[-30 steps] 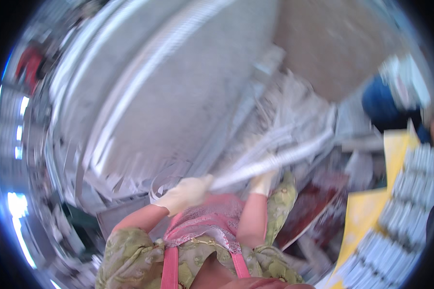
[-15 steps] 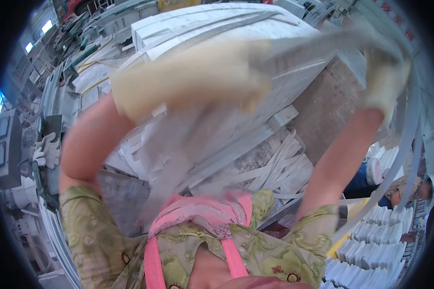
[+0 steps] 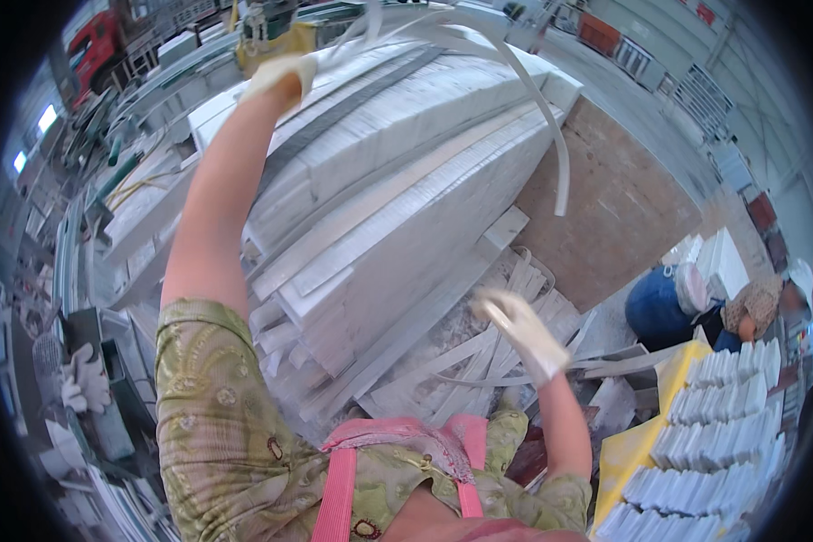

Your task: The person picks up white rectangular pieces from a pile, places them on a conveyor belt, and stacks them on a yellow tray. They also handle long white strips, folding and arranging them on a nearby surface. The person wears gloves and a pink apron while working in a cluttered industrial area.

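My left hand, in a cream glove, reaches out to the far left above the stacked pale stone slabs. Its fingers are closed on a long pale strap, which arcs over the stack and dangles free at its right end. The exact grip is partly hidden by the back of the glove. My right hand, also gloved and slightly blurred, hovers in front of the slabs with loosely bent fingers and nothing visible in them. Beneath and beside it lie tangled loose strips.
A brown board lies right of the slabs. At the right, a person is beside a blue barrel. Rows of white pieces stand by a yellow panel. White gloves hang at the left.
My left hand has swung outward to the far left with the strap. The right hand has come down from the upper right, off the strap, toward the loose strips. The view has shifted.
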Tool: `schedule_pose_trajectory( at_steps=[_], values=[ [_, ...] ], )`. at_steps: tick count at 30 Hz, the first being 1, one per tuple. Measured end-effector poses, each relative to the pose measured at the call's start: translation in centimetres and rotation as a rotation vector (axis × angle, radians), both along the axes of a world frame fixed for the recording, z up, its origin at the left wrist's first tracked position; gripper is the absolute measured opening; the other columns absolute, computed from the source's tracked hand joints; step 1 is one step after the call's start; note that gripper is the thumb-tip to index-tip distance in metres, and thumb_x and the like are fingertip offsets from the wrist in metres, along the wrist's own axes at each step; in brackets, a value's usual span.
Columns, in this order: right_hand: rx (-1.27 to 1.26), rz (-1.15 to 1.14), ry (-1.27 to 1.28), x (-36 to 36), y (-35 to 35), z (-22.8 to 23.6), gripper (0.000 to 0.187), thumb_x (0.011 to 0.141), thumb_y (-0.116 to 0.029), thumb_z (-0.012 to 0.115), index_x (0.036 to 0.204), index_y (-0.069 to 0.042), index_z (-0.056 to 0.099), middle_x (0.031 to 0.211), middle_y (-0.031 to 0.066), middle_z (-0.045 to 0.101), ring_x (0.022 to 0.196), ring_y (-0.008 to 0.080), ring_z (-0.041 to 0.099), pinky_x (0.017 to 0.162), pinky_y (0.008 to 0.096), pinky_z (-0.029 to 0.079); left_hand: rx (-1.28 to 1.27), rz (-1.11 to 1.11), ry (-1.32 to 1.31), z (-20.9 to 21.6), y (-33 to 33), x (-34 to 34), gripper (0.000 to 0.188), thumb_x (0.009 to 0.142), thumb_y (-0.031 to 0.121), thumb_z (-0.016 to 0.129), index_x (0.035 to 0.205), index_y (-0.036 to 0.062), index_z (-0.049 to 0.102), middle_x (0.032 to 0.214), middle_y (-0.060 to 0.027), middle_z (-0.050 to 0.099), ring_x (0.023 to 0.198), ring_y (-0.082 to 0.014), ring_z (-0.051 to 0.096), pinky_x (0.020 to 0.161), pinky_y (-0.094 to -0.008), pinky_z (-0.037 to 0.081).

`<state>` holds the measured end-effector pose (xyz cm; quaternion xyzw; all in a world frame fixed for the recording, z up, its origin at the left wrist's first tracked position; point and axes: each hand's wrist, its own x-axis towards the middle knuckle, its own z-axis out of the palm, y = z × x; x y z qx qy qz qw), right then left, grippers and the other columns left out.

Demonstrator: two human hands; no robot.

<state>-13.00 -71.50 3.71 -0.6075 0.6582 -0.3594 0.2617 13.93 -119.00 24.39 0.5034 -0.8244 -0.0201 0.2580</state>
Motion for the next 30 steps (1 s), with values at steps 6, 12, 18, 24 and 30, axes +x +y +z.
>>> schedule_pose_trajectory(
  at_steps=[6, 12, 18, 24, 30],
  values=[
    [0.180, -0.477, -0.667, -4.0, 11.7, -4.7, 0.047, 0.106, -0.036, 0.057, 0.136, 0.000, 0.059, 0.120, 0.0147, 0.072, 0.100, 0.0256, 0.074, 0.090, 0.0379, 0.059, -0.099, -0.117, -0.459, 2.3, 3.7, -0.7, 0.028, 0.087, 0.002, 0.052, 0.113, 0.0053, 0.061, 0.109, -0.0258, 0.070, 0.105, -0.0435, 0.068, 0.087, -0.0484, 0.054],
    [-0.234, -0.086, -0.869, -1.8, -5.0, 8.4, 0.097, 0.096, -0.073, 0.047, 0.157, 0.001, 0.032, 0.154, 0.0219, 0.045, 0.140, 0.0343, 0.048, 0.114, 0.0540, 0.043, -0.782, -0.228, -0.292, 17.9, 13.3, 0.5, 0.024, 0.087, 0.001, 0.058, 0.109, 0.0031, 0.069, 0.098, -0.0244, 0.072, 0.096, -0.0417, 0.071, 0.083, -0.0466, 0.058],
    [-0.821, 0.282, -0.952, 3.6, -10.6, 24.2, 0.127, 0.080, -0.088, 0.049, 0.160, 0.004, 0.014, 0.166, 0.0257, 0.019, 0.154, 0.0378, 0.022, 0.119, 0.0707, 0.026, -0.944, -0.296, -0.341, 22.9, 19.7, -1.9, 0.023, 0.088, -0.001, 0.059, 0.106, 0.0055, 0.070, 0.091, -0.0193, 0.072, 0.086, -0.0347, 0.074, 0.072, -0.0426, 0.059],
    [-1.142, 0.190, -0.956, -0.8, 1.1, 27.4, 0.118, 0.087, -0.086, 0.033, 0.162, 0.000, 0.002, 0.172, 0.0144, 0.001, 0.159, 0.0325, 0.001, 0.120, 0.0762, 0.010, -0.908, -0.325, -0.362, 21.6, 21.2, -3.1, 0.021, 0.087, 0.002, 0.061, 0.106, 0.0057, 0.071, 0.088, -0.0170, 0.072, 0.083, -0.0323, 0.074, 0.069, -0.0413, 0.059],
    [-1.380, -0.129, -1.250, -6.3, 5.8, 22.6, 0.076, 0.101, -0.049, 0.051, 0.148, 0.008, 0.034, 0.161, 0.0231, 0.029, 0.151, 0.0389, 0.026, 0.120, 0.0719, 0.019, -0.916, -0.295, -0.380, 20.9, 21.8, -3.4, 0.020, 0.087, 0.005, 0.062, 0.105, 0.0059, 0.071, 0.086, -0.0147, 0.072, 0.080, -0.0298, 0.074, 0.066, -0.0400, 0.059]
  ],
)
